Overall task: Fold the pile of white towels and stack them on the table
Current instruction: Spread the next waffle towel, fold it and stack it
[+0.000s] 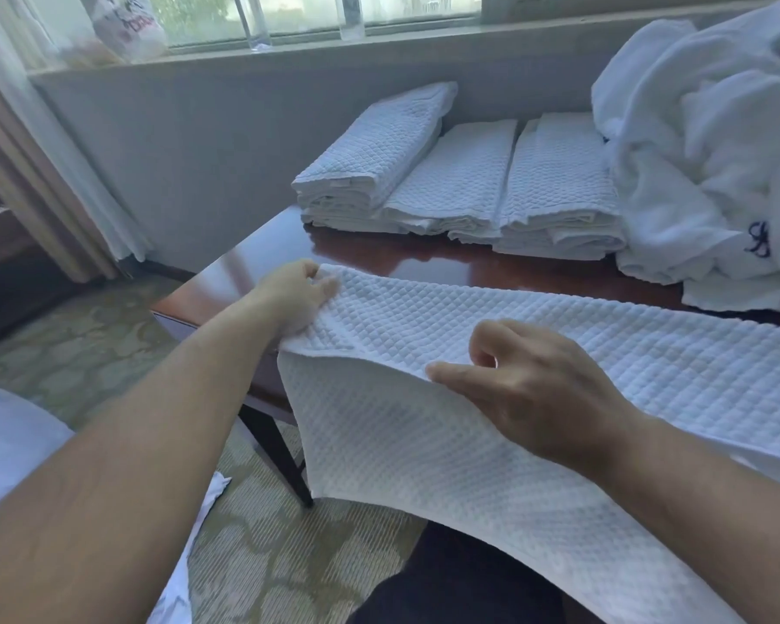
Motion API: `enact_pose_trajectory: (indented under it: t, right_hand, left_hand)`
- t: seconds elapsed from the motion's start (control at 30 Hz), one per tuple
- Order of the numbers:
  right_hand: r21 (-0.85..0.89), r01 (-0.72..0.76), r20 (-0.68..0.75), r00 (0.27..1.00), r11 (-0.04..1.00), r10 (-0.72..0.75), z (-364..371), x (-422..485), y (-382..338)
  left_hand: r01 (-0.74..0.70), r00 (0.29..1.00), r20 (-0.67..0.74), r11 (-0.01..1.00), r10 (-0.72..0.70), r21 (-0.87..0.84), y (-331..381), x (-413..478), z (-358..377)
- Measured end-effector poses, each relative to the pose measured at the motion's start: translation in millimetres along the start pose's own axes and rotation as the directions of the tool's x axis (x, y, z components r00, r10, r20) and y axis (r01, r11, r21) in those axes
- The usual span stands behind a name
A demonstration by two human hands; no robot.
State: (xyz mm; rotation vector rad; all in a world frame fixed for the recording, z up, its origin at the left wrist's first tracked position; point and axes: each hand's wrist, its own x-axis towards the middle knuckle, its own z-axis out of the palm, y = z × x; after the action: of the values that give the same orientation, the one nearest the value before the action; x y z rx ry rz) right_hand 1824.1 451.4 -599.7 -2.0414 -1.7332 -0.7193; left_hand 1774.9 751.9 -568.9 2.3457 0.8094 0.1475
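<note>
Hands: the left hand (300, 292) grips the far left corner of the towel (559, 335), fingers curled into the cloth. The right hand (532, 394) pinches the near fold edge, thumb and forefinger closed on it, other fingers loosely bent.
Counter: dark glossy wood (262, 258), its left corner and one leg in view, set against a grey wall under a window.
Towel: a long waffle-weave strip lying across the near counter from left to right, its near half hanging over the front edge toward the person's lap. It runs out of view at the right.
Pile: unfolded white towels (703, 141) heaped at the far right of the counter, one with a dark embroidered mark. The heap's lower edge lies near the strip.
Stacks: three stacks of folded towels (460, 182) side by side at the back of the counter, left of the pile. The left one is tallest.
Stage: judged as mid-fold, lengthwise fold being lined up, with much of the pile left.
Risk, slip: the hanging half could drag the strip off the polished counter if either grip loosens.
Risk, skew: the two held points are close together, so the far right end may fold crooked.
Risk, pile: the tall heap could slump onto the strip.
</note>
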Motion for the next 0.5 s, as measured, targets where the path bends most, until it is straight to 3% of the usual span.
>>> enact_pose_trajectory:
  t: [0.13,0.2,0.3,0.4,0.43,0.5]
  right_hand:
    - [-0.003,0.065,0.163,0.985,0.998,-0.063,-2,4,-6]
    - [0.12,-0.117,0.248,0.965,0.986,0.084,-6,6,-7]
    - [0.292,-0.489,0.37,0.851,0.822,0.374,-18,5,4]
    - [0.173,-0.636,0.195,0.771,0.752,0.607,-29,-5,19]
    - [0.047,-0.687,0.196,0.719,0.725,0.667,-33,-10,24]
    - [-0.191,-0.757,0.355,0.54,0.625,0.763,-36,-24,33]
  left_hand:
    - [-0.068,0.986,-0.137,0.976,0.097,0.206,-1,1,11]
    - [-0.047,0.974,-0.194,0.936,0.121,0.348,-1,-3,14]
    - [-0.11,0.922,-0.28,0.874,0.267,0.473,11,-14,22]
    - [-0.365,0.906,-0.101,0.88,0.41,0.303,36,-39,45]
    - [-0.417,0.9,-0.003,0.866,0.435,0.274,42,-47,58]
    - [-0.463,0.886,0.167,0.824,0.432,0.326,48,-58,79]
